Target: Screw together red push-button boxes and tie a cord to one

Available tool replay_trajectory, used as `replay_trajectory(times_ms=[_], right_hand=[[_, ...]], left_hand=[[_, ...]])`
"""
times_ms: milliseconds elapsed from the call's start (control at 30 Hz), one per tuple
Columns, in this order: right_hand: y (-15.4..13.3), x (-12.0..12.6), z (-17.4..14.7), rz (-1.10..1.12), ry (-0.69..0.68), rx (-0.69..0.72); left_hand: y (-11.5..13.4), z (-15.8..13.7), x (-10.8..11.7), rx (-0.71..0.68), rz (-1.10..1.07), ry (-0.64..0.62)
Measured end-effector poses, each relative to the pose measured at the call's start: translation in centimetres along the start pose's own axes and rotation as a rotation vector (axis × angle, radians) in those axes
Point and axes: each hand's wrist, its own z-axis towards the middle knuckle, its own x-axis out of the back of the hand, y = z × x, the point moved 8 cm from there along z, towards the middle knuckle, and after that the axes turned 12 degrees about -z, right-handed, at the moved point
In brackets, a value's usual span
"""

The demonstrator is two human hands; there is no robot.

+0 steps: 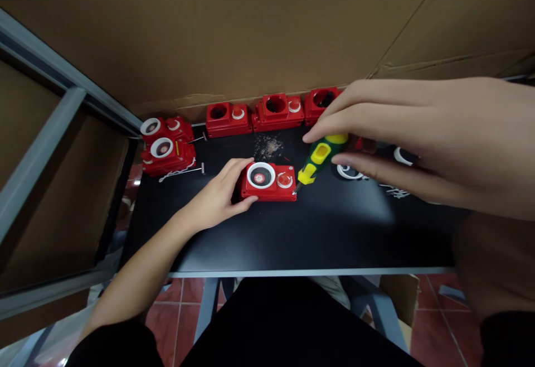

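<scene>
A red box with a white-ringed round dial (261,191) lies on the black tabletop in front of me. My left hand (215,197) grips its left end, fingers on the far side and thumb on the near side. My right hand (401,138) is around the upper end of a green and yellow screwdriver (320,154), thumb below and fingers above the handle. The screwdriver leans to the right, its tip at the box's near right corner. Whether the tip sits in a screw is too small to tell.
Several red boxes (229,120) line the cardboard wall (251,32). Two more with white rings (169,155) stand at the left, with small T-shaped metal pieces (203,168). Shavings (268,146) lie behind the box. White rings (349,172) lie right, partly behind my hand. A grey frame (42,155) stands left.
</scene>
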Motion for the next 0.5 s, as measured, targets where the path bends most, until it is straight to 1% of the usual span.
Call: replay_trajectory(times_ms=[200,367,500], right_hand=[[0.21,-0.05,0.16,0.046,0.011,-0.049],[0.33,0.05,-0.23,-0.021,0.008,-0.045],[0.56,-0.04,-0.17,-0.016,0.003,-0.070]], left_hand=[[-0.08,-0.03,0.03,-0.003,-0.001,0.002],[-0.04,-0.01,0.06,-0.014,-0.006,0.007],[0.21,-0.03,0.17,-0.036,0.015,0.010]])
